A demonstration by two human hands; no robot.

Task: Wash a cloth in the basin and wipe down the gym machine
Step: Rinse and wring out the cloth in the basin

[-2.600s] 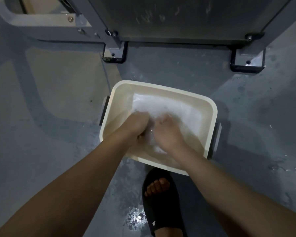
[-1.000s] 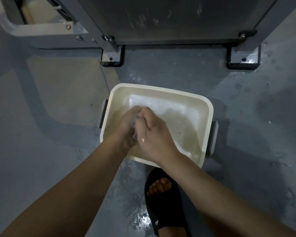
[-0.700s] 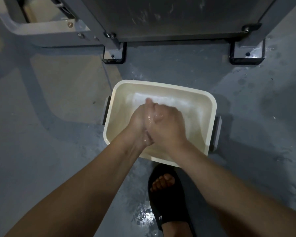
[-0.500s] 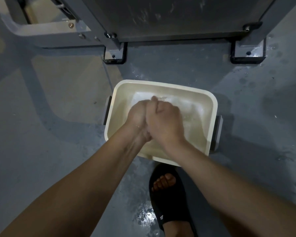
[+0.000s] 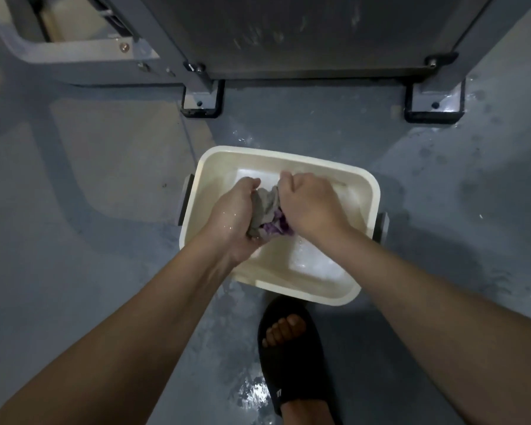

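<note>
Head view looks straight down on a cream basin (image 5: 292, 157) standing on a grey painted floor (image 5: 74, 271). Both hands are over the basin, close together, each clamped on one end of a bunched cloth (image 5: 265, 210). That cloth is grey with a purple patch showing at its lower edge, and it sits between the two fists, above the water rather than lying in it. Left hand (image 5: 238, 217) has its fingers curled round the near-left part of the cloth, knuckles wet and shining. Right hand (image 5: 310, 207) is a closed fist on the far-right part, thumb tucked toward the cloth. Whether the cloth is being twisted cannot be told from one frame. Soapy water (image 5: 313, 259) lies pale in the bottom of the basin, brightest near the rim closest to the person. Dark handles stick out on the basin's left and right sides. Beyond the basin stands the grey gym machine (image 5: 304, 35), its two bracket feet (image 5: 201, 101) bolted to the floor, well apart from each other. Splashes darken the floor near the right foot and around the basin. Just beside the basin's near rim is a foot in a black slide sandal (image 5: 288, 360), with a wet gleam on the floor to its left.
</note>
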